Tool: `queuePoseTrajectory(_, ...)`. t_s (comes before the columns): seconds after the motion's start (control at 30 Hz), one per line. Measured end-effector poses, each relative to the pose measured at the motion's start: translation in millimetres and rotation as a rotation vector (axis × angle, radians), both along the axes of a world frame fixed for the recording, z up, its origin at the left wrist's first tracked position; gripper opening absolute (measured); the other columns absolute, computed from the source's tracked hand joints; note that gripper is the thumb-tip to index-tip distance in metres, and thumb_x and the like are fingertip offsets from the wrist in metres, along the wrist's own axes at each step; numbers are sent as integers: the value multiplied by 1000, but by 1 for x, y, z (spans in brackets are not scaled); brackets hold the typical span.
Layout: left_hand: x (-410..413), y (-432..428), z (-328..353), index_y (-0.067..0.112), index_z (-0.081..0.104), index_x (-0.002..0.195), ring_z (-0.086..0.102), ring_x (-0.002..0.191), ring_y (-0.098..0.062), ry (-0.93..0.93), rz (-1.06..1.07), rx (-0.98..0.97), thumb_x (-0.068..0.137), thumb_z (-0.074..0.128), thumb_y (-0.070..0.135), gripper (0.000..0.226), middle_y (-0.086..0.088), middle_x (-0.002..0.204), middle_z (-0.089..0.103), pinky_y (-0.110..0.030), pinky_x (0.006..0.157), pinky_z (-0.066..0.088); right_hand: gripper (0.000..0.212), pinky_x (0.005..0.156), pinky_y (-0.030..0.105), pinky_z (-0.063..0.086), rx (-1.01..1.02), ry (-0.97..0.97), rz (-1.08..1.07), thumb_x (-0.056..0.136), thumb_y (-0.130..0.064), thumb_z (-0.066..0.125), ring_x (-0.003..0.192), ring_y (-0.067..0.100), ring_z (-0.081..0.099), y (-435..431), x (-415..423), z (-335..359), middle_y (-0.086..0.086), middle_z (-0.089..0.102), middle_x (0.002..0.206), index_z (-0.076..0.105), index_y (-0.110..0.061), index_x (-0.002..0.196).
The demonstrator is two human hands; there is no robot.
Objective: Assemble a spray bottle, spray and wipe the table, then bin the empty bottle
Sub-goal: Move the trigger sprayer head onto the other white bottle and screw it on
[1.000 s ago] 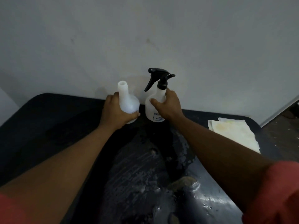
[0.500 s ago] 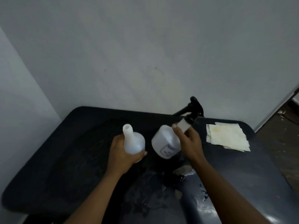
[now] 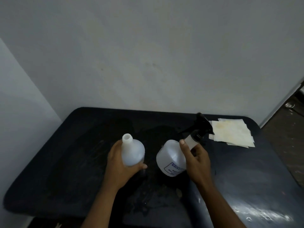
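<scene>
My left hand point(image 3: 120, 168) grips a white plastic bottle point(image 3: 132, 151) with an open neck and no cap, held upright above the dark table point(image 3: 65, 162). My right hand point(image 3: 196, 160) holds a second white bottle point(image 3: 171, 157) by its neck. This one has a label and a black trigger sprayer point(image 3: 199, 127) screwed on, and it is tilted with the sprayer pointing up and to the right. The two bottles are apart, side by side over the middle of the table.
A stack of stained white cloths point(image 3: 232, 132) lies at the table's back right corner. The tabletop is wet and streaky near me. A pale wall point(image 3: 148, 55) stands right behind the table. Floor shows at the far right.
Both hands lifted the bottles off the table by the wall and brought them toward me. The sprayer bottle went from upright to tilted.
</scene>
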State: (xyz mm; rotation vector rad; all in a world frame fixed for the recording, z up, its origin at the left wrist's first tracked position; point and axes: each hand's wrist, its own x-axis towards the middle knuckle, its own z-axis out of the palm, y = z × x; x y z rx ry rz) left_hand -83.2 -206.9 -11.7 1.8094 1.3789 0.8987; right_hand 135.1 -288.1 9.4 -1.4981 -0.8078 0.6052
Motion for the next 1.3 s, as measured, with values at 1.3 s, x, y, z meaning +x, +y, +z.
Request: queuePoseTrajectory(1.3, 100, -8, 5, 44, 45, 129, 69, 103, -4, -344, -466, -23, 54, 91, 44, 88, 21, 119, 65, -15, 75, 56, 41, 79, 43, 59, 213, 400, 178, 60, -48, 79, 92, 22, 73, 44, 41, 49, 8, 77, 91, 76, -17, 85)
